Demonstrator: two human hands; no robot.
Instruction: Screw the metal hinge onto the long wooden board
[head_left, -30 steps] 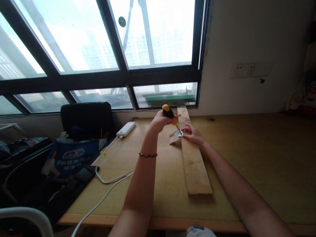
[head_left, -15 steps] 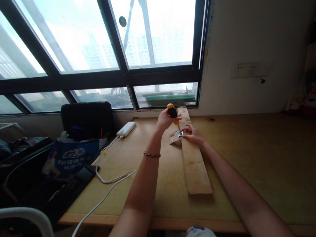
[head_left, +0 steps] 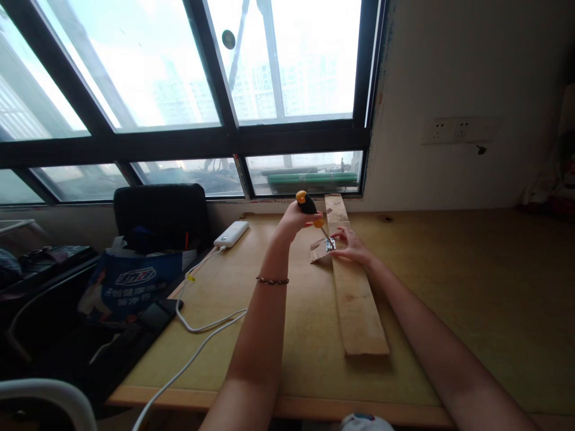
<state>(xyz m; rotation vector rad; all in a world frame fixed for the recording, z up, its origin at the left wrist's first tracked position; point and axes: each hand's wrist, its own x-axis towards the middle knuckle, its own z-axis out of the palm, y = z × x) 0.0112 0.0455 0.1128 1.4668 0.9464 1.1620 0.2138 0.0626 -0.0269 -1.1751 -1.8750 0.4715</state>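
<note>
My left hand (head_left: 294, 221) is closed around the black-and-yellow handle of a screwdriver (head_left: 307, 203). Its shaft slants down to the right, and the tip meets a small silver metal hinge (head_left: 330, 244). This hinge lies across the left edge of a long wooden board (head_left: 359, 305) and a short wooden piece (head_left: 318, 251) beside it. My right hand (head_left: 354, 246) rests on the board, with thumb and fingertips pinched about the hinge's right side. Any screw under the tip is too small to make out.
A white power bank (head_left: 232, 234) with a white cable (head_left: 202, 329) lies at the left of the wooden table (head_left: 449, 287). Left of the table stand a black chair (head_left: 159, 209) and a blue bag (head_left: 130, 284). A window and wall sockets (head_left: 460, 130) are behind.
The screwdriver's handle has tilted further left, and my left hand has shifted slightly left with it. My right hand stays at the hinge. The whole view has shifted a little.
</note>
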